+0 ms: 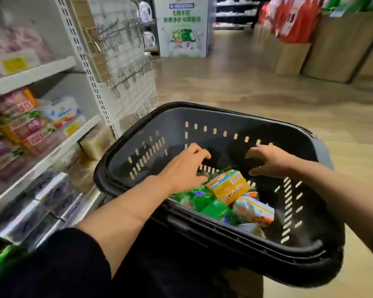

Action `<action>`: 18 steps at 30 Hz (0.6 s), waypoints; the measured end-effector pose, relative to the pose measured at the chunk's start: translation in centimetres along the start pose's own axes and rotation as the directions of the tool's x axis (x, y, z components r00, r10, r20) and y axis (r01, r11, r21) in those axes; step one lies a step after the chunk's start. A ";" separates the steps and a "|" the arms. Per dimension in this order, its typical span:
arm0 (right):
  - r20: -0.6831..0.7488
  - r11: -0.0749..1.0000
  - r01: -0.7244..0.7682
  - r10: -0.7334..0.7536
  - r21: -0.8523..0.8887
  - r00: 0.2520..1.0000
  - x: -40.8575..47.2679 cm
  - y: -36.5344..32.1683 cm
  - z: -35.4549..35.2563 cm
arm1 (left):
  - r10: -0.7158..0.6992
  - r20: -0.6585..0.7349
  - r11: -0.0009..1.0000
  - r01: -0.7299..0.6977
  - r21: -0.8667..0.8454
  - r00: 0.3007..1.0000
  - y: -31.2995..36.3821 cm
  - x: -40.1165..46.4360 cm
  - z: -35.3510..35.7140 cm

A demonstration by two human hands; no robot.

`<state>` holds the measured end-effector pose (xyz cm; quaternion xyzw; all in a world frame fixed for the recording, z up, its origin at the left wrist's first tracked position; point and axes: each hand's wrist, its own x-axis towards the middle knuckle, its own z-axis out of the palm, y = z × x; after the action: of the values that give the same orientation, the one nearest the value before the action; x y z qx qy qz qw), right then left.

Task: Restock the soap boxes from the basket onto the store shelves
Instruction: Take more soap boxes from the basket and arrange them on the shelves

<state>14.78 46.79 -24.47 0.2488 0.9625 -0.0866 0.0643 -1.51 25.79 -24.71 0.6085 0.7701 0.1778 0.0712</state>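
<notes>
Reaching into the black basket [202,117], both hands hover above the heap of soap boxes [228,201] lying at its bottom. The left hand [184,166] has its fingers [199,152] loosely curled and spread, holding nothing; the right hand [269,161] is likewise clawed open and empty, just above the yellow box [227,187]. This looks like the pick-up step. The next move calls for lowering onto a box, the yellow one being topmost, closing round it, and carrying it left to the store shelves [52,151], where similar packs already stand.
</notes>
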 end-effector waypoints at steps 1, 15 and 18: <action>0.063 0.998 -0.046 0.044 0.032 0.997 0.6 0.4 0.3 | -0.016 0.053 1.000 0.015 0.018 0.998 -0.1 1.3 0.3; 0.557 0.344 -0.679 0.392 0.649 0.732 6.2 -1.2 9.0 | -0.261 0.544 0.965 0.233 0.121 0.798 -3.9 6.9 10.5; 0.533 0.266 -0.664 0.426 0.699 0.731 6.3 -1.5 8.5 | -0.245 0.568 0.967 0.156 0.201 0.786 -3.5 6.5 11.1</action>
<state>9.24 46.80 -33.59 0.5509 0.6200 -0.5539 0.0724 -2.68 33.48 -35.56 0.5515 0.7811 -0.0836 0.2805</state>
